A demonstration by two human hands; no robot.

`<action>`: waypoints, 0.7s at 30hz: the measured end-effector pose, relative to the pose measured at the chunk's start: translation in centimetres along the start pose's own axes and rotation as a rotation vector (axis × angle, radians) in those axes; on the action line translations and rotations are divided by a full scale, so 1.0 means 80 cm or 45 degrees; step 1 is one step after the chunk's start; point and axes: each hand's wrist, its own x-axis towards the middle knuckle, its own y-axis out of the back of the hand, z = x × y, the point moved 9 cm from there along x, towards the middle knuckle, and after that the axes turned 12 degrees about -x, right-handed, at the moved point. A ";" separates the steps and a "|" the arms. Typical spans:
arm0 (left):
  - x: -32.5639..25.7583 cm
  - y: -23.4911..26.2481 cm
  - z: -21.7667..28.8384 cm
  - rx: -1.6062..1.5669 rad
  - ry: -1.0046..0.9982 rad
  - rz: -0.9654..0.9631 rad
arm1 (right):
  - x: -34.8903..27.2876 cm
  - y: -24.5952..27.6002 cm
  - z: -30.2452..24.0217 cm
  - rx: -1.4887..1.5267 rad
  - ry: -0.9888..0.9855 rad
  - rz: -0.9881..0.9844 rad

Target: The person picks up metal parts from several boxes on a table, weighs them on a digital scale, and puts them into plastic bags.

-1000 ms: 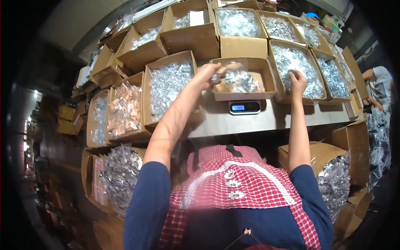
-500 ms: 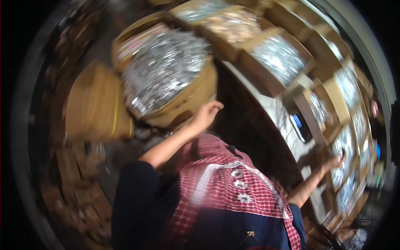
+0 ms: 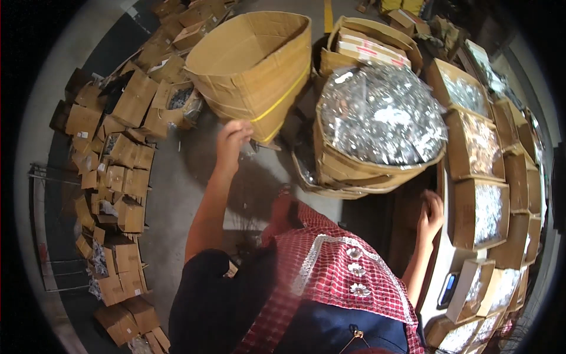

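Note:
My left hand (image 3: 233, 141) is raised in front of the tall oval carton (image 3: 259, 88), with its fingers curled in and nothing visible in them. This carton has a yellow strap round it, and its inside shows bare walls. My right hand (image 3: 432, 213) hangs between the large round carton (image 3: 365, 177) and the white table edge (image 3: 443, 236). Its fingers are bent inward; whatever they may hold is hidden. A clear plastic liner full of shiny silvery pieces (image 3: 383, 115) fills the round carton to the top.
Open boxes (image 3: 480, 212) of shiny bagged parts line the table on the right, near a dark device with a blue screen (image 3: 448, 289). Many brown cartons (image 3: 127, 206) are stacked along the left. Grey floor (image 3: 171, 236) lies between. A box with red-marked tape (image 3: 371, 50) stands behind the round carton.
My body has turned left, so the cartons now lie ahead and the table at my right. My right hand has come away from the boxes of parts; the left has moved away from the round carton.

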 end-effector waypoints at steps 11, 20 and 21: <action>0.504 -0.093 0.058 1.002 -0.472 -0.646 | 0.193 -0.323 -0.155 -0.791 0.080 -0.276; 0.709 0.022 -0.295 2.093 0.698 -1.047 | 0.211 -0.351 -0.142 -0.899 -0.160 -0.285; 0.737 0.064 -0.326 2.035 0.678 -0.821 | 0.219 -0.355 -0.151 -0.891 -0.129 -0.273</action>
